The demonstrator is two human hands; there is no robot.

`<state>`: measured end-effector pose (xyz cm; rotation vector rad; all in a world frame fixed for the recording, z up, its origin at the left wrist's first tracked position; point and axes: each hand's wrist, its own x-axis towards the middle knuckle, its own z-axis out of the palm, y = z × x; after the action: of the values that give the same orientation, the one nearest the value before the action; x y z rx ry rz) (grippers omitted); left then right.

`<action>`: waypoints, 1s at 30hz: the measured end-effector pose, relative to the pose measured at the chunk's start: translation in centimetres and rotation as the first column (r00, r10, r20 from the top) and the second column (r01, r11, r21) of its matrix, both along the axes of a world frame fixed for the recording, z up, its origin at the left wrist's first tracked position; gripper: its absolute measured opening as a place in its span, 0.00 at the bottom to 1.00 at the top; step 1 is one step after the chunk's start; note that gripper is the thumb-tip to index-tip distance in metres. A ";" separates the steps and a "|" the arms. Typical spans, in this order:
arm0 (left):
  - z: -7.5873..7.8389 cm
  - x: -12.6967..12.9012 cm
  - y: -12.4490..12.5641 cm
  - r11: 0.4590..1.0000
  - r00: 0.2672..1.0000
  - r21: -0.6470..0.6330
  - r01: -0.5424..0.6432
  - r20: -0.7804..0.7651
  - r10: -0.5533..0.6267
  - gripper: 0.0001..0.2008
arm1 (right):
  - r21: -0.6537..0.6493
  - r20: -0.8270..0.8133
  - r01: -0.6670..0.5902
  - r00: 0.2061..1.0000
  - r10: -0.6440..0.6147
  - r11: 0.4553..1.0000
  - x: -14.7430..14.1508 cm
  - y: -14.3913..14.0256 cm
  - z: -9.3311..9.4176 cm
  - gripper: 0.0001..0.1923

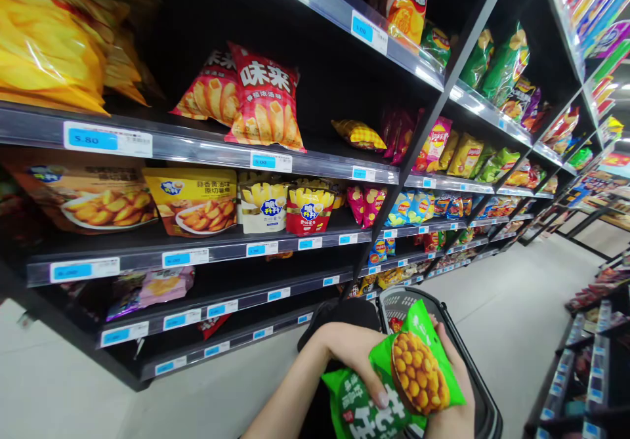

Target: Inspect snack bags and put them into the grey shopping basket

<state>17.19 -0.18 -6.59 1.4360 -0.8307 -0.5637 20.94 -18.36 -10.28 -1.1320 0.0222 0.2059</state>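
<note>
Both my hands hold a green snack bag [423, 373] low in the view. Round brown nuts are printed on it, with large white lettering. My left hand [352, 350] is closed on the bag's left part, its thumb lying across the front. On the other side, my right hand [460, 367] grips the right edge, its fingers mostly hidden behind the bag. Beneath the hands stands a grey-black shopping basket [485, 386], partly covered by the bag and arms. A bit of a red packet [395, 324] shows inside it.
Shelves of snacks run along the left, with a red bag [268, 98], a yellow pouch [194, 203] and a red fries-shaped pack [309, 210]. Price labels line the shelf edge [197, 147]. The aisle floor [522, 294] stretches ahead; another rack [566, 360] stands at right.
</note>
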 end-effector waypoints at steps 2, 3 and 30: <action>0.4 -0.2 -0.7 0.978 0.979 -0.051 -0.203 -0.021 0.202 0.19 | 0.011 0.022 0.087 0.996 -0.087 0.996 0.4 0.0 0.6 0.23; 0.5 -0.2 -1.0 0.951 0.955 -0.091 -0.294 -0.052 0.291 0.20 | 0.022 0.038 0.106 0.994 -0.106 0.994 0.5 0.1 1.0 0.24; 2.0 -0.7 -3.2 0.381 0.663 -0.571 -0.727 -0.439 0.606 0.41 | -0.232 0.419 -0.009 0.902 0.108 0.973 -3.5 4.8 2.9 0.37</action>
<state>16.47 -3.42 -4.61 0.8333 -0.1907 0.2974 17.42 -13.58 -7.40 -1.3863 -0.3918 0.0017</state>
